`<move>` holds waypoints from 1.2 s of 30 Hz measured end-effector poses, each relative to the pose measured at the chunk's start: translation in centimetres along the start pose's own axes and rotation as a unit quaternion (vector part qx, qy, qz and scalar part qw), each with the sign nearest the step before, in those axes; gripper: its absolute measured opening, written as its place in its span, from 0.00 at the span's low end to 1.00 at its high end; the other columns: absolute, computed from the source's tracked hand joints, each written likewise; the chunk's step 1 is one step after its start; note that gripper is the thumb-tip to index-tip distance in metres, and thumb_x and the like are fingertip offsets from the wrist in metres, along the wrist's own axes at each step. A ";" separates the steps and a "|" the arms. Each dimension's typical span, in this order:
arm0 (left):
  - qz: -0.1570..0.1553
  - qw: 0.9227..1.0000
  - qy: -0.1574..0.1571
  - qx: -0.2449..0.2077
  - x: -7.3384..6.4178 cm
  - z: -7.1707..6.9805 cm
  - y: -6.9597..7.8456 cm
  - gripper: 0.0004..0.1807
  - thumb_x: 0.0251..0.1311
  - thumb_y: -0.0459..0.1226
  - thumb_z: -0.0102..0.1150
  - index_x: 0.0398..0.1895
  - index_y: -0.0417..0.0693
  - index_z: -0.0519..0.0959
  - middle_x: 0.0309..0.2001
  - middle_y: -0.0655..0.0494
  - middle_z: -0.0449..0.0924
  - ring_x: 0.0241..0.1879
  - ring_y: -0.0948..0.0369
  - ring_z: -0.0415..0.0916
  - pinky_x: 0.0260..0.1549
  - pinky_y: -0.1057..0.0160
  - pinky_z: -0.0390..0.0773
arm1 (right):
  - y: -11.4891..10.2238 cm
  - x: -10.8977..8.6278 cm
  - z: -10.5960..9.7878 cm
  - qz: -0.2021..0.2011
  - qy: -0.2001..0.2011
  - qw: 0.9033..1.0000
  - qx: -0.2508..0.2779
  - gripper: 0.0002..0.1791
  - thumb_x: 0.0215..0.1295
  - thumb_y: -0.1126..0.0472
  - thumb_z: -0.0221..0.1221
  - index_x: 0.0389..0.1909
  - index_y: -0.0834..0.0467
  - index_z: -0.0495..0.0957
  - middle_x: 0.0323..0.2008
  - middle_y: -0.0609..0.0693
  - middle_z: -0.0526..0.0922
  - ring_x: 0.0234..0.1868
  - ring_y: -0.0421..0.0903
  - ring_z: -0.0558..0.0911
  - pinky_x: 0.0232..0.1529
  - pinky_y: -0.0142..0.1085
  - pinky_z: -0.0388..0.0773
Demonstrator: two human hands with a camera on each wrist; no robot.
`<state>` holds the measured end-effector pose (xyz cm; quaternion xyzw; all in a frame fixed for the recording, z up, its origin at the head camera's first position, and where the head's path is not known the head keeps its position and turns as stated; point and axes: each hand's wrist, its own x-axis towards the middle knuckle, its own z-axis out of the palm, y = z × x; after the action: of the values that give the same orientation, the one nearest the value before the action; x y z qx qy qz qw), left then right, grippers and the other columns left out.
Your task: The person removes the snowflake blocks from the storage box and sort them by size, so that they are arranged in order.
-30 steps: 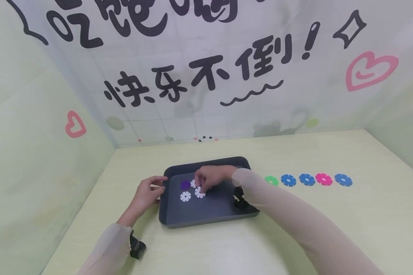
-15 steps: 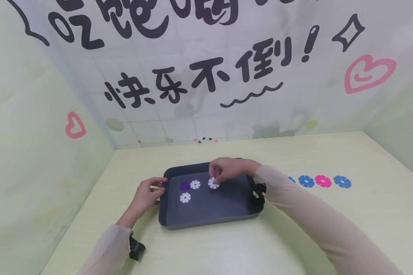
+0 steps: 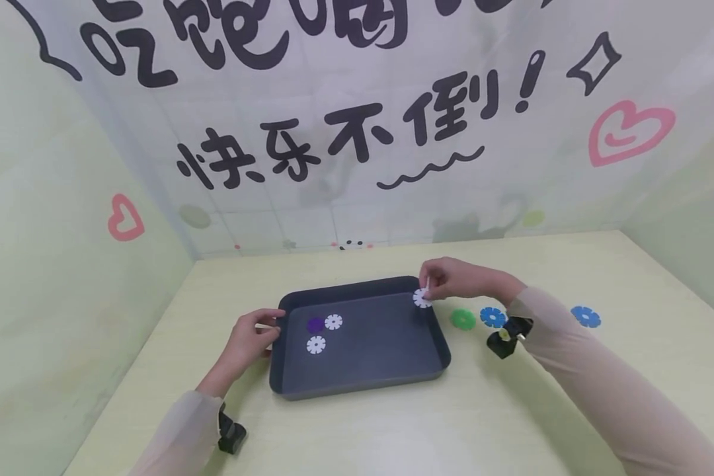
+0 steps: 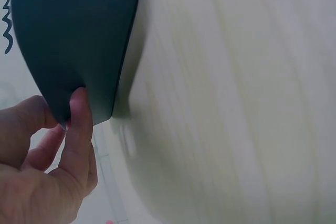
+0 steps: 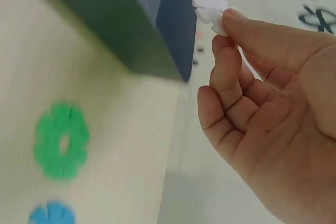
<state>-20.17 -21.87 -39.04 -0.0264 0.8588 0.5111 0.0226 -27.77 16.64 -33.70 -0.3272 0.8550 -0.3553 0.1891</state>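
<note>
"So what did the right hand [image 3: 454, 277] have?"
"It pinched a white disc [image 3: 419, 299] between thumb and finger, up by the far right corner of the dark tray [image 3: 369, 360]."
"And the left hand [image 3: 248, 340]?"
"It gripped the tray's left side. Inside lay a purple disc [image 3: 315, 324] and two more white discs [image 3: 316, 350]."
"On the table [image 3: 404, 433]?"
"I saw a green disc [image 3: 455, 320] and two blue discs [image 3: 580, 317] to the right."

White discs [image 3: 419, 299], purple disc [image 3: 315, 324] — dark grey tray [image 3: 369, 350] — green disc [image 3: 463, 320], blue discs [image 3: 492, 317], pale streaked table [image 4: 210, 103]
</note>
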 end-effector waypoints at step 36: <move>-0.007 1.000 -0.002 0.005 -0.1 0.0 0.1 0.21 0.54 0.24 0.50 0.54 0.36 0.73 0.43 0.40 0.71 0.33 0.55 0.75 0.22 0.59 0.79 | 14.5 -19.6 -5.8 0.220 0.200 0.955 -0.016 0.18 0.62 0.61 0.56 0.44 0.73 0.67 0.32 0.53 0.75 0.29 0.38 0.75 0.33 0.30 0.77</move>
<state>-20.09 -21.83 -38.98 -0.0312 0.8612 0.5066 0.0276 -23.16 40.78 -38.58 -0.0564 0.9315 -0.3497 0.0826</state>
